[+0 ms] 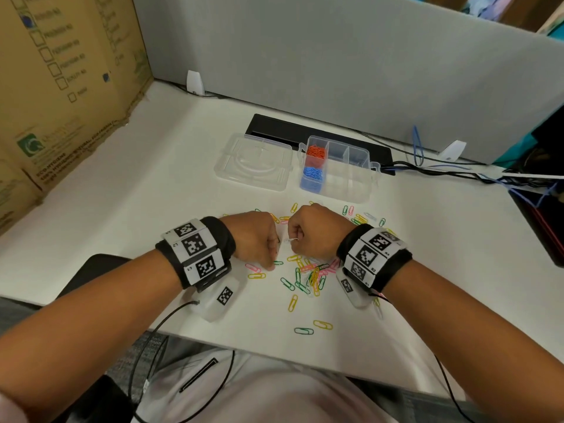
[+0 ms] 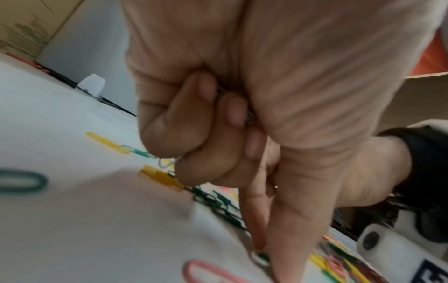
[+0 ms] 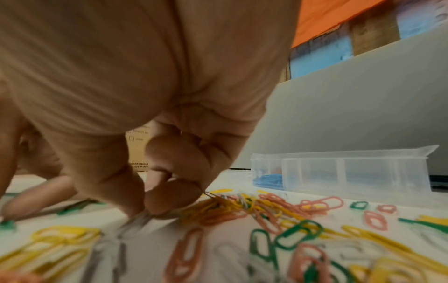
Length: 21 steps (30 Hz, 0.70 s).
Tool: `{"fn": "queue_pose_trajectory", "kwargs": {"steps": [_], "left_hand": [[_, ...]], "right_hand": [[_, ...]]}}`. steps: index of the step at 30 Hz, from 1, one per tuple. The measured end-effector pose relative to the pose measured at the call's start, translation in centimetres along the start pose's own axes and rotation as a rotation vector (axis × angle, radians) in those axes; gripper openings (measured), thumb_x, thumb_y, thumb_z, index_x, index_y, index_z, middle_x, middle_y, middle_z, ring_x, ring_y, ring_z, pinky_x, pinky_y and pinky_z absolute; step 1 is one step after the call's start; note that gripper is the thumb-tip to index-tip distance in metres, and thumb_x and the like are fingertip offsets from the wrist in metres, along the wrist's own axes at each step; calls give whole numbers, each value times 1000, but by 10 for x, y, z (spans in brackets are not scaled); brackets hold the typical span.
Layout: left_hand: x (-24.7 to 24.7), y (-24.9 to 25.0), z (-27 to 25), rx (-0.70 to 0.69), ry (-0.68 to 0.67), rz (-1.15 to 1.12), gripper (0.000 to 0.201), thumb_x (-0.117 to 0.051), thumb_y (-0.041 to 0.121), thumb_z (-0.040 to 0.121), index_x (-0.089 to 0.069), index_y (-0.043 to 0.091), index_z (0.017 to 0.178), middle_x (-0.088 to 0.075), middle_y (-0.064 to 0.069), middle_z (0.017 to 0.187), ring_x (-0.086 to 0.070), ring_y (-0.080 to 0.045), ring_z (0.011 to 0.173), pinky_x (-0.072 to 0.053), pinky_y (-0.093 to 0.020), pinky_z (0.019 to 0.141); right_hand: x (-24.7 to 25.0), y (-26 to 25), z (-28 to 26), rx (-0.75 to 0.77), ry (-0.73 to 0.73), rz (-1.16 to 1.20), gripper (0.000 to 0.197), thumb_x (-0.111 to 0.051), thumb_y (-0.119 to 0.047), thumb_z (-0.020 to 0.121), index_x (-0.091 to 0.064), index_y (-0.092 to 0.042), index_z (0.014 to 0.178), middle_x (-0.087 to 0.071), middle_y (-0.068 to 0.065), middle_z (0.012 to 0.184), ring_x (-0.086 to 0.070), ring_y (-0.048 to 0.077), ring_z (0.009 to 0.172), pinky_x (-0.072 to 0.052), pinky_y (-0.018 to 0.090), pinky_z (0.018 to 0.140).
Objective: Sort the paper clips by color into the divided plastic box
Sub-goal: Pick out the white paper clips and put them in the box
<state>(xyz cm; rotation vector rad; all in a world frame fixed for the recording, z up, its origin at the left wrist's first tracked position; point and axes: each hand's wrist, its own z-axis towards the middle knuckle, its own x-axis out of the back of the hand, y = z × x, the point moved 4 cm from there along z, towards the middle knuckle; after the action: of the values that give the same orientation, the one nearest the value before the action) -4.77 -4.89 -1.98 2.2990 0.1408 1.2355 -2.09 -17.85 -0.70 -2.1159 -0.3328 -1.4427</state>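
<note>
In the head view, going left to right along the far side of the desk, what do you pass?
Cardboard box → open clear lid → compartment of red clips, with blue clips in front of it → empty compartments of the divided box → tangle of cables.
</note>
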Motion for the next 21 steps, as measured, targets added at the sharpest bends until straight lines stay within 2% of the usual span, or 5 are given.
{"fn": "queue_pose_trajectory", "kwargs": {"steps": [5, 8, 11, 14, 21], "left_hand": [[10, -5, -3, 5, 16, -151, 5, -74, 25, 83, -75, 21, 80, -64, 17, 71, -55, -1, 69, -40, -11, 62], [20, -11, -5, 37, 9, -289, 9, -72, 25, 84, -71, 24, 75, -59, 16, 61, -52, -3, 58, -38, -15, 57], [19, -10, -4, 79, -69, -689, 24, -59, 12, 86, -50, 14, 64, -36, 1, 55, -26, -13, 46, -20, -20, 42], [13, 3, 0, 67, -131, -1163, 9, -50, 12, 68, -44, 13, 61, -38, -4, 58, -22, -11, 40, -14, -20, 38], [-8, 29, 15, 37, -201, -1661, 21, -36, 17, 75, -56, 12, 71, -45, -3, 55, -33, -8, 36, -20, -14, 35]], "right_hand": [[3, 10, -3, -51, 35, 139, 6, -72, -13, 81, -72, -8, 82, -57, -9, 73, -54, 10, 70, -51, 27, 70], [9, 22, -6, -106, 102, 290, 5, -74, -15, 82, -73, -11, 83, -64, -5, 76, -58, 9, 69, -54, 30, 73], [17, 24, -13, -162, 143, 515, 5, -74, -11, 84, -70, -10, 81, -71, 6, 72, -64, 14, 61, -54, 27, 57], [26, 16, -21, -157, 192, 691, 7, -72, -3, 84, -68, -9, 82, -68, 4, 62, -62, 10, 50, -44, 18, 43], [40, -10, -33, 2, 280, 713, 6, -77, -11, 83, -75, -6, 87, -73, 10, 76, -66, 14, 65, -58, 33, 73]]}}
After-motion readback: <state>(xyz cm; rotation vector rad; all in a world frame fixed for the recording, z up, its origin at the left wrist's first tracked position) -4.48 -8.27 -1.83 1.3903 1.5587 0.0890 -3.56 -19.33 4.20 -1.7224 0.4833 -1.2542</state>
